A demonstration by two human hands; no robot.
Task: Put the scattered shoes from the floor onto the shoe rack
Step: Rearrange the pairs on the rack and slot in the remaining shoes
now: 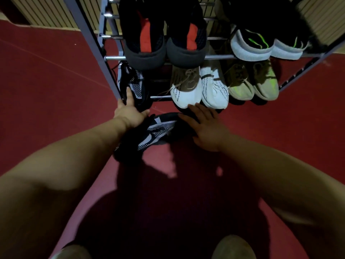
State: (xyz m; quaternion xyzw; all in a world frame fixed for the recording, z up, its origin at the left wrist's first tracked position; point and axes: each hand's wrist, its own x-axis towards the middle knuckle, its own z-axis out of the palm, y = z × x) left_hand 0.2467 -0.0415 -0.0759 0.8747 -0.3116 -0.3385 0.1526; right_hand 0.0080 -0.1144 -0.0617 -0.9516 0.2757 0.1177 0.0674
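A black sneaker with a white dotted pattern [158, 132] lies on the red floor just in front of the shoe rack [220, 57]. My right hand [207, 128] rests on its toe end with fingers spread and fairly straight. Its matching sneaker [133, 82] sits at the left end of the rack's lower shelf. My left hand [130, 114] reaches to that sneaker, with straight fingers touching its front. The left wrist hides part of the floor sneaker's heel end.
The lower shelf also carries a white pair [199, 90] and a beige-green pair [253, 86]. The upper shelf holds a black-and-red pair [164, 40] and a black pair with white soles [261, 45]. Open red floor [56, 90] lies left of the rack.
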